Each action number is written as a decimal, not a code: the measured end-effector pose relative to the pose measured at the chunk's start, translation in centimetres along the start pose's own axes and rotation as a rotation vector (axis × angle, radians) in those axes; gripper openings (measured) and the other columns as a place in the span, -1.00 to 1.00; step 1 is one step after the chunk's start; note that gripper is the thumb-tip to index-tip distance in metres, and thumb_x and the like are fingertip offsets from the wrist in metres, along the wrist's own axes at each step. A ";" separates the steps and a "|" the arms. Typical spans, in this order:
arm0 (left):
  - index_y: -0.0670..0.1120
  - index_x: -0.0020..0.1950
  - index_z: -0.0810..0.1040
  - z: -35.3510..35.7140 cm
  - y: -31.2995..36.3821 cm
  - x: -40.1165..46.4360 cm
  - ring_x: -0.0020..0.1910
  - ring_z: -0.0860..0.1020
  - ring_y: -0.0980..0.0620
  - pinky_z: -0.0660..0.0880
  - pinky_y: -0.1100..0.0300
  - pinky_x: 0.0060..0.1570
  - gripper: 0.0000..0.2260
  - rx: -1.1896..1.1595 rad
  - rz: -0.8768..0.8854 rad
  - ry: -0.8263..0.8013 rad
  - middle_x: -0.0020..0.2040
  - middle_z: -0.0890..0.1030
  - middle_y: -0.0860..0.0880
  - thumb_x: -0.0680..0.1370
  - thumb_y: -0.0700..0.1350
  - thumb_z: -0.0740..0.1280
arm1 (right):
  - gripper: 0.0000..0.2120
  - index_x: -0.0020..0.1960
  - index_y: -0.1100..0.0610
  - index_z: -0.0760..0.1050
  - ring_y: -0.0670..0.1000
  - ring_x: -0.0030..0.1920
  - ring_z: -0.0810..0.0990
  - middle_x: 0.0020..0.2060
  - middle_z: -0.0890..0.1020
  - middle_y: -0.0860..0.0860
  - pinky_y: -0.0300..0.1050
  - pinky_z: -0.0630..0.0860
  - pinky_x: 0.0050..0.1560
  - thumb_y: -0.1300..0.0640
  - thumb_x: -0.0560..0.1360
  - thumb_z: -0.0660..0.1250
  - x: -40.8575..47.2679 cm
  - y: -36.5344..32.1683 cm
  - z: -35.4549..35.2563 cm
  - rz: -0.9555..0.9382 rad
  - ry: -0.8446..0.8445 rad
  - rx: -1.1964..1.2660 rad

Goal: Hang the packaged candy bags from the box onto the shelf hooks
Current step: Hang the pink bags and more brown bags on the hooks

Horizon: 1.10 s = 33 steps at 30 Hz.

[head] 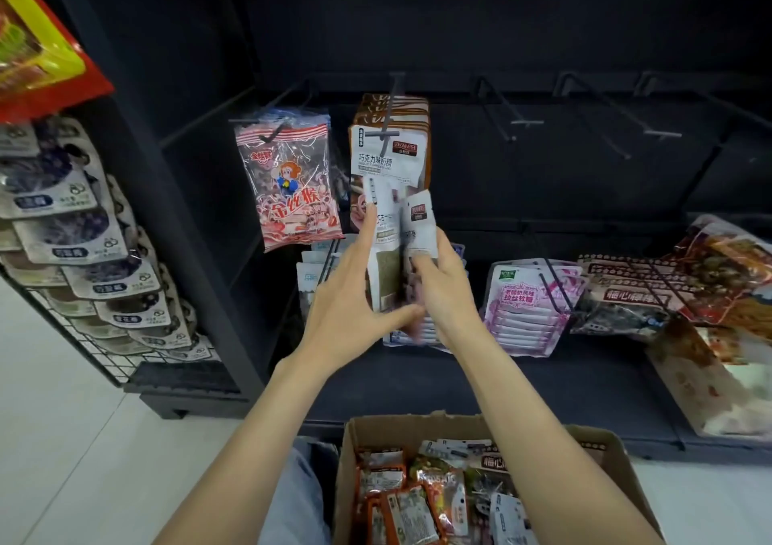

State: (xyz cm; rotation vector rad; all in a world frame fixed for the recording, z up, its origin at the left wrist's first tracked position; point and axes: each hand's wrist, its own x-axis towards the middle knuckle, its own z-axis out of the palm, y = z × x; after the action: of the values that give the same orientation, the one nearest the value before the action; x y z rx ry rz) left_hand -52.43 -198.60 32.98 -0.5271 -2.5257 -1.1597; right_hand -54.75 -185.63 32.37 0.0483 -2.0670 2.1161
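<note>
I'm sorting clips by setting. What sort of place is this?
Most likely a shop aisle being restocked. Dark shelving carries peg hooks, some bare, some hung with packaged candy bags, and an open cardboard box of more packets sits below the hands.

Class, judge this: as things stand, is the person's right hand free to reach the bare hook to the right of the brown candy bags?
Probably not yet: the right hand grips white bags. The path to the empty hook looks unobstructed.

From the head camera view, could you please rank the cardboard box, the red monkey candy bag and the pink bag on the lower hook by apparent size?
1. Cardboard box, nearest the camera, which enlarges it.
2. Red monkey candy bag.
3. Pink bag, though close to the monkey bag.
</note>
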 end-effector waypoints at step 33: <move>0.09 0.50 0.22 -0.6 -7.5 6.1 0.31 0.41 0.11 0.38 0.24 0.21 -0.45 -0.150 -0.238 0.086 0.42 0.39 0.08 0.55 0.00 0.34 | -0.58 0.41 0.02 0.40 0.11 -0.04 0.59 0.10 0.59 0.14 -0.12 0.49 0.04 0.13 0.57 0.30 12.5 -0.9 1.5 -0.404 0.283 -0.608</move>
State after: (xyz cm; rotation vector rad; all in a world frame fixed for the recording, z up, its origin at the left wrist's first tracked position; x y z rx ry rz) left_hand -61.15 -202.41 31.02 -0.2084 -2.4906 -1.4319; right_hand -67.00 -185.73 35.20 0.0702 -2.1979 1.1439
